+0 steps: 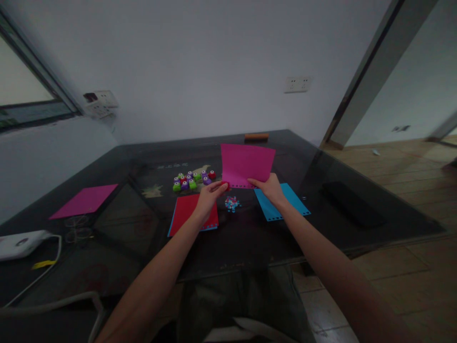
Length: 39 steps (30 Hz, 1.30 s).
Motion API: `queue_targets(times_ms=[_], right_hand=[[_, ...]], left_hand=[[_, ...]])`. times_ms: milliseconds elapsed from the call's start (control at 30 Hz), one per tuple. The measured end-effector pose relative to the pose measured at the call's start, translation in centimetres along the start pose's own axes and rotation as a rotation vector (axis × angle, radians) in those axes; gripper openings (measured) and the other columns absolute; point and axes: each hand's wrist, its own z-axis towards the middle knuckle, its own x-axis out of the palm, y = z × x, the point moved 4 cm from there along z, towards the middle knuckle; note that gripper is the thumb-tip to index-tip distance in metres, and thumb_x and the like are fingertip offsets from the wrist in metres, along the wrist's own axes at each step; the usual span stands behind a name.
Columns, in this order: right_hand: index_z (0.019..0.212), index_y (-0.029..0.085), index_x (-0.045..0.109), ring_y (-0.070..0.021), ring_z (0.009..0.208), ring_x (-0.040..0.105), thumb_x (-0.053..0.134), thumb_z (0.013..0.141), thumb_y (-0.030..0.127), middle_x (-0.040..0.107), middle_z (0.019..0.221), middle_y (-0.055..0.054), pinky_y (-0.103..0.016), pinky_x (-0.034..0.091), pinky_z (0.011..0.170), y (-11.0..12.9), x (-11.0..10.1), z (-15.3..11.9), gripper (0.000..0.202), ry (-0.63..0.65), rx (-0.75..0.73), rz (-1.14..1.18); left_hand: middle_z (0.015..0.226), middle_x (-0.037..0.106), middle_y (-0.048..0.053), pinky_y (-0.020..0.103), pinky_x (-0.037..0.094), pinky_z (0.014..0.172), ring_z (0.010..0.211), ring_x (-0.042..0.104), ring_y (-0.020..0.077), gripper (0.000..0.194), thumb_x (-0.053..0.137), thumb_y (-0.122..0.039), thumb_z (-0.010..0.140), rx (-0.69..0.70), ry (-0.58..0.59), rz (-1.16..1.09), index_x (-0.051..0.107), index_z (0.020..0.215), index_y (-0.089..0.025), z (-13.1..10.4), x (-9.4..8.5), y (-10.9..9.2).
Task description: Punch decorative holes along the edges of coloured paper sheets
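Observation:
Between the thumb and fingers of my left hand (210, 194) is a small red craft punch (225, 185), set at the lower left corner of a pink sheet of paper (246, 162). My right hand (267, 186) pinches that sheet by its lower right part and keeps it raised over the table. A row of punched holes runs along the sheet's lower edge. Below it lies a small pile of pink and blue paper bits (232, 204). Red paper (187, 212) with blue beneath it lies under my left wrist. Blue paper (285, 202), punched along its near edge, lies by my right wrist.
Several green, purple and red punches (191, 180) stand grouped at the back left of the papers. Another pink sheet (85, 201) lies far left, near a white power strip (23, 244) with its cord. A dark oblong object (352, 204) is at right; a brown bar (256, 136) lies at the table's back edge.

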Motion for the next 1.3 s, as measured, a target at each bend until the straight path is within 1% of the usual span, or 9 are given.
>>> queue_targets(times_ms=[200,367,633,800,1000,1300], right_hand=[[0.085,0.018,0.065,-0.0276,0.085,0.063,0.070,0.061,0.027,0.069,0.091,-0.010,-0.045,0.050,0.080,0.21,-0.04,-0.07,0.026,-0.006,-0.001,0.018],[0.084,0.018,0.065,-0.0277,0.083,0.063,0.070,0.061,0.029,0.069,0.089,-0.009,-0.046,0.050,0.079,0.12,-0.05,-0.02,0.026,0.001,0.012,0.010],[0.086,0.017,0.065,-0.0274,0.084,0.063,0.070,0.061,0.029,0.069,0.090,-0.010,-0.045,0.050,0.079,0.13,-0.06,-0.02,0.027,0.001,0.006,0.008],[0.084,0.018,0.065,-0.0274,0.084,0.063,0.070,0.061,0.030,0.069,0.089,-0.009,-0.045,0.050,0.079,-0.04,-0.09,0.00,0.026,-0.008,0.011,-0.013],[0.084,0.019,0.065,-0.0265,0.084,0.063,0.070,0.061,0.028,0.069,0.089,-0.009,-0.043,0.050,0.079,-0.22,0.02,0.09,0.025,-0.010,0.010,-0.007],[0.088,0.018,0.065,-0.0263,0.085,0.063,0.070,0.063,0.028,0.068,0.092,-0.009,-0.044,0.049,0.081,-0.17,0.07,0.05,0.028,0.008,-0.006,0.004]], left_hand=[[0.096,0.068,0.009,0.032,0.045,0.081,0.089,0.062,0.0197,0.033,0.067,-0.037,0.068,0.000,-0.006,-0.006,0.066,0.094,-0.016,-0.02,-0.04,0.01],[0.095,0.068,0.009,0.032,0.046,0.080,0.088,0.062,0.0195,0.032,0.067,-0.036,0.068,0.005,-0.014,-0.011,0.066,0.093,-0.016,0.05,-0.08,0.10],[0.094,0.069,0.009,0.032,0.045,0.080,0.089,0.062,0.0193,0.031,0.067,-0.036,0.069,0.003,-0.011,-0.011,0.066,0.093,-0.017,-0.02,-0.06,-0.03],[0.094,0.069,0.009,0.032,0.045,0.079,0.088,0.062,0.0200,0.031,0.067,-0.036,0.068,-0.010,-0.007,-0.001,0.067,0.092,-0.016,-0.05,0.01,-0.17],[0.094,0.069,0.009,0.032,0.045,0.079,0.088,0.062,0.0201,0.034,0.069,-0.036,0.066,-0.023,-0.022,-0.018,0.066,0.093,-0.015,-0.08,-0.01,-0.15],[0.095,0.068,0.009,0.033,0.045,0.081,0.088,0.062,0.0197,0.033,0.067,-0.037,0.068,-0.006,-0.008,-0.022,0.066,0.094,-0.016,0.00,-0.07,0.03]])
